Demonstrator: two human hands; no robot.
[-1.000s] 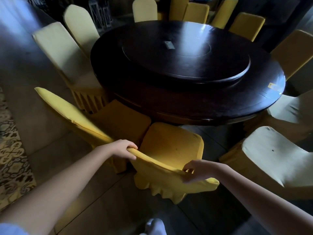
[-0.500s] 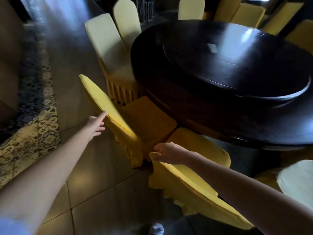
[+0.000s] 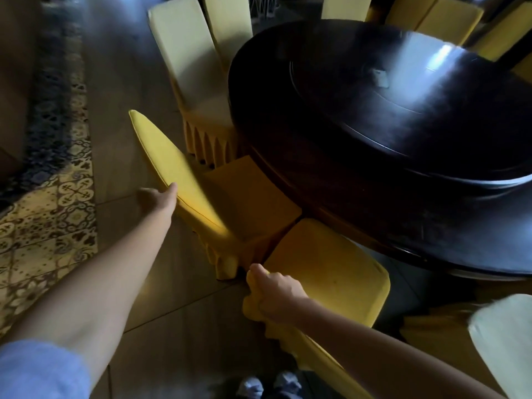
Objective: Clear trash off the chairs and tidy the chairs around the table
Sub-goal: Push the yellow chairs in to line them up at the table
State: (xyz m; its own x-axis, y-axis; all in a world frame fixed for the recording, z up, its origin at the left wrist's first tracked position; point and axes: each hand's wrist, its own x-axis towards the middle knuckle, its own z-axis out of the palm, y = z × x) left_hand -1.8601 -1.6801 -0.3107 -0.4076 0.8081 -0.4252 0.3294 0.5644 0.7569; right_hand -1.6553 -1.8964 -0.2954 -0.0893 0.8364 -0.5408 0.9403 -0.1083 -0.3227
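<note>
Two yellow fabric-covered chairs at the round dark wooden table [image 3: 403, 145] edge. Left hand [image 3: 159, 198], blurred, touches the 10 o'clock chair [image 3: 184, 180] backrest, finger spread unclear. Right hand [image 3: 276, 295] fingers curled gripping the 5 o'clock chair [image 3: 331, 277] back.

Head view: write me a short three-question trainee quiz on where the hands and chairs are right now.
1. True or false: the left hand touches the back of the yellow chair on the left.
2. What does the right hand hold?
A. the table edge
B. the top of the nearer yellow chair's back
C. a piece of trash
3. Fill in: the small pale item lies on the dark round ____.

Key:
1. True; the fingers meet its outer edge.
2. B; the grip is shut on the nearer chair.
3. table
</note>
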